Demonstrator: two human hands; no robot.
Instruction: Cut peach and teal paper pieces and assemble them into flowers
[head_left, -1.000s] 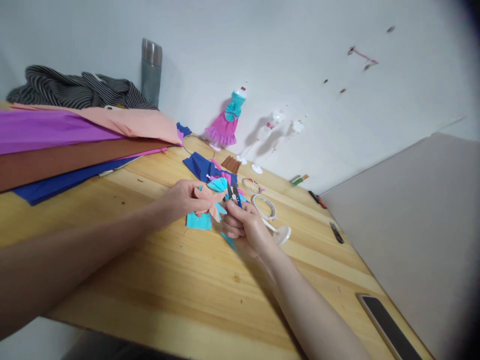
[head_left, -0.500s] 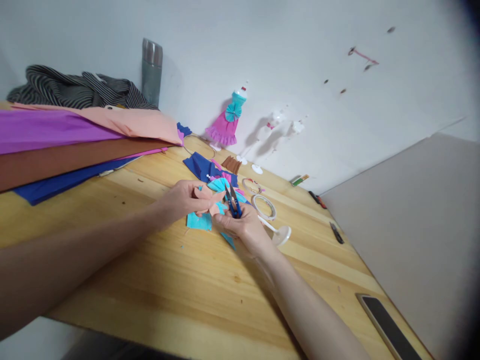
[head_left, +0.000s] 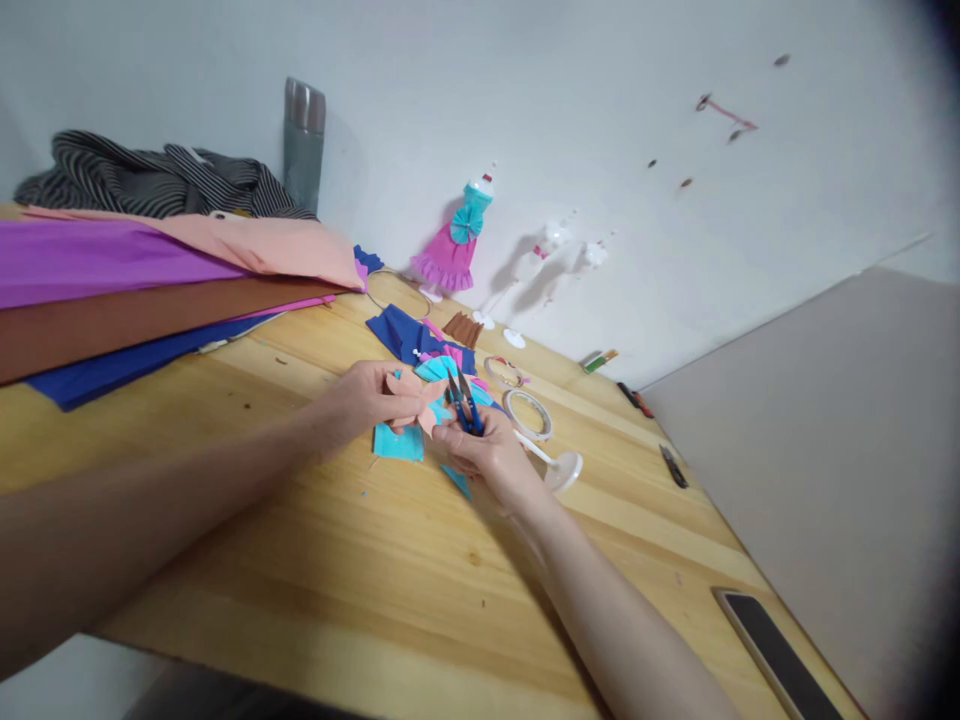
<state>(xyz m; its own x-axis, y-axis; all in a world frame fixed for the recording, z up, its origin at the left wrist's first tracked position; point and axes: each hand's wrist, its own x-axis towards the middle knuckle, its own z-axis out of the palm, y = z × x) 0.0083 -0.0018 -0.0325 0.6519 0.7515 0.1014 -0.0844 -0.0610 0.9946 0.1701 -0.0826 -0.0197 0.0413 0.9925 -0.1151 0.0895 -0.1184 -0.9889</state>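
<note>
Between the thumb and fingers of my left hand is a peach petal-shaped paper piece, like a flower with several lobes. My right hand is closed on blue-handled thread snips, whose dark blades point up and away. Its thumb and fingertips are close to the peach petals' right edge; whether they touch, I cannot tell. A turquoise square lies on the table under the hands, and a pleated turquoise piece sits just behind. A white stand lies tipped beside my right wrist.
Tape rolls lie right of the hands. Dark blue pieces and a brown pleated strip are behind. A dressed mini mannequin stands at the wall. Large coloured sheets cover the left; a cutter and phone lie right.
The peach petals have turned slightly in my left hand and show more of their face. My right hand with the snips has barely shifted.
</note>
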